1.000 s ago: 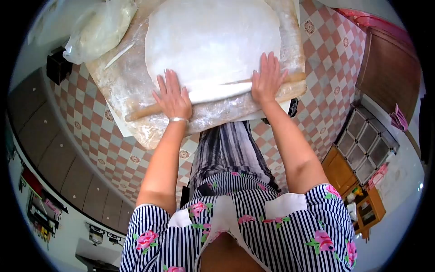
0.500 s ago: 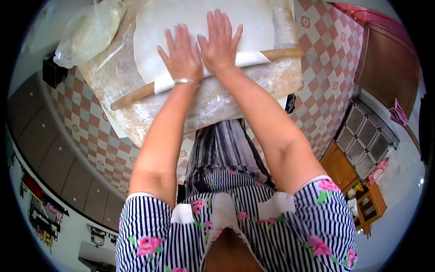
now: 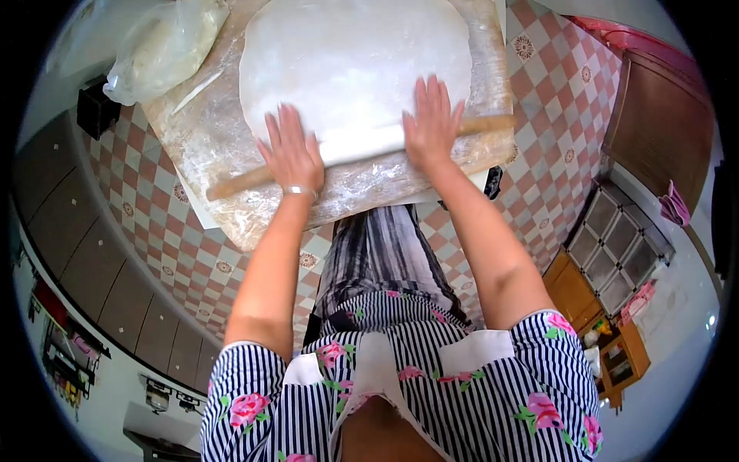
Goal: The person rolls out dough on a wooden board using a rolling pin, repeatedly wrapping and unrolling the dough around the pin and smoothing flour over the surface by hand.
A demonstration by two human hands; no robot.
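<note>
A large, thin sheet of white dough [image 3: 356,65] lies over a floury wooden board [image 3: 192,142]. Its near edge is wrapped around a long wooden rolling pin [image 3: 240,183], whose bare ends stick out at both sides. My left hand [image 3: 294,150] presses on the left part of the wrapped roll, fingers stretched forward and a bracelet at the wrist. Farther right, my right hand [image 3: 431,131] rests flat on the roll, its fingers also extended and slightly blurred. Between the hands a stretch of dough-covered pin shows.
A clear plastic bag [image 3: 165,54] with pale contents sits at the board's far left corner, near a thin white strip [image 3: 197,92]. Checkered tile floor [image 3: 550,100] surrounds the board. A dark box-shaped object [image 3: 98,108] stands at the left.
My hands have moved apart, the left one leftward and the right one rightward, and both are nearer to me. The wrapped pin also sits nearer to me, with more flat dough visible beyond it.
</note>
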